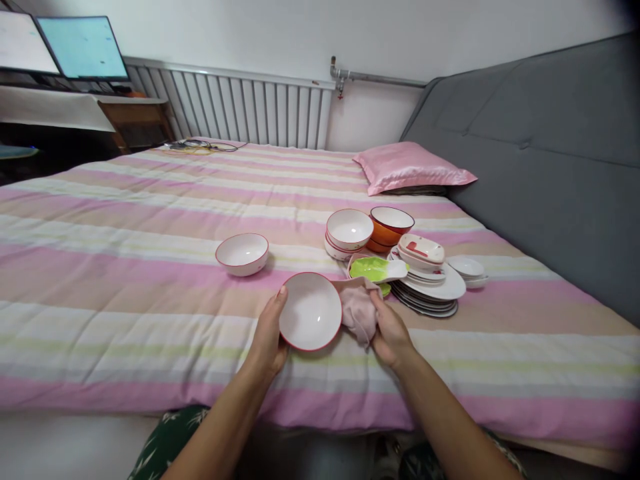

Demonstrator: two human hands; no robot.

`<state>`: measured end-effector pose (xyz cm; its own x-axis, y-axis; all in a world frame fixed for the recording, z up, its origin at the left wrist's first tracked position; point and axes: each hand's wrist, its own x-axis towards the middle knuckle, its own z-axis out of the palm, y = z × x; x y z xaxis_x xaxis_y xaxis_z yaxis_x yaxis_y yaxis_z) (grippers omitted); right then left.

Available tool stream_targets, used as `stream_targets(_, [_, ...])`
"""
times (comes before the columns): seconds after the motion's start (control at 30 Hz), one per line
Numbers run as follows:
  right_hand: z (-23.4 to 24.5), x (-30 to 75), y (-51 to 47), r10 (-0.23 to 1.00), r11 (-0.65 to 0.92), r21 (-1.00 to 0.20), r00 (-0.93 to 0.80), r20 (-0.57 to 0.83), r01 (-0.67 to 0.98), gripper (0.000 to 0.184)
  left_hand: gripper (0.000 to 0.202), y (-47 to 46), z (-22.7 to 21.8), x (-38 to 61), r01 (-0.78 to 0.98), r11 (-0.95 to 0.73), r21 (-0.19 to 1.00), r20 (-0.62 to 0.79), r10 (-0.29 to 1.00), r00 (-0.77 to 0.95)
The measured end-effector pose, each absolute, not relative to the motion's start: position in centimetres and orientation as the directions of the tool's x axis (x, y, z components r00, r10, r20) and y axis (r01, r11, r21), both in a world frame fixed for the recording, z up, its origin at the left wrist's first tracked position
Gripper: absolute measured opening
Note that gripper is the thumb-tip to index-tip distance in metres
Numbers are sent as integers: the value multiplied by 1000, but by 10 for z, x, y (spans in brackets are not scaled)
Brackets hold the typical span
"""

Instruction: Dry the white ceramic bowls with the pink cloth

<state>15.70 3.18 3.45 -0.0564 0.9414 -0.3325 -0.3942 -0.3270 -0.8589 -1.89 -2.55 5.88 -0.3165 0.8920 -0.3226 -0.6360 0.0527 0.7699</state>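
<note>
My left hand (269,331) grips the left rim of a white bowl with a red rim (311,311), tilted so its inside faces me, just above the striped bed (125,280). My right hand (391,333) is closed on a pink cloth (358,308) that touches the bowl's right edge. A second red-rimmed white bowl (243,253) sits upright on the bed to the left.
Behind the held bowl are stacked white bowls (349,232), an orange bowl (390,225), a green dish (374,269), a pile of plates (430,287) and small white dishes (467,269). A pink pillow (410,167) lies by the grey headboard (550,173). Monitors (80,47) stand far left.
</note>
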Motion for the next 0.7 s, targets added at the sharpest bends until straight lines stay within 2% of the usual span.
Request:
stream_targets(0.1, [37, 162, 36, 935, -353, -845, -174, -308, -401, 42, 44, -25, 59, -19, -624, 59, 779, -320, 893, -315])
stream_targets(0.23, [31, 170, 41, 969, -214, -947, -177, -174, -241, 48, 44, -25, 58, -19, -620, 63, 782, -325, 890, -320])
stream_targets(0.33, [25, 177, 42, 995, -95, -995, -28, -94, -24, 54, 43, -25, 57, -19, -619, 66, 783, -327, 890, -319])
stream_targets(0.4, [26, 180, 40, 992, 39, -983, 113, 60, 181, 69, 42, -25, 57, -19, -619, 63, 783, -328, 887, -325])
stream_targets(0.47, [30, 181, 34, 946, 194, -889, 162, 282, 414, 72, 41, -25, 57, -19, -622, 62, 781, -334, 882, -332])
stream_targets(0.53, [36, 179, 26, 895, 290, -733, 96, 436, 616, 55, 39, -25, 58, -19, -625, 60, 778, -340, 877, -339])
stream_targets(0.6, [40, 176, 19, 892, 284, -615, 33, 452, 736, 42, 38, -25, 59, -19, -628, 52, 776, -339, 875, -347])
stream_targets(0.7, [39, 173, 13, 943, 198, -555, -2, 333, 808, 32, 37, -25, 59, -18, -636, 43, 770, -341, 871, -354])
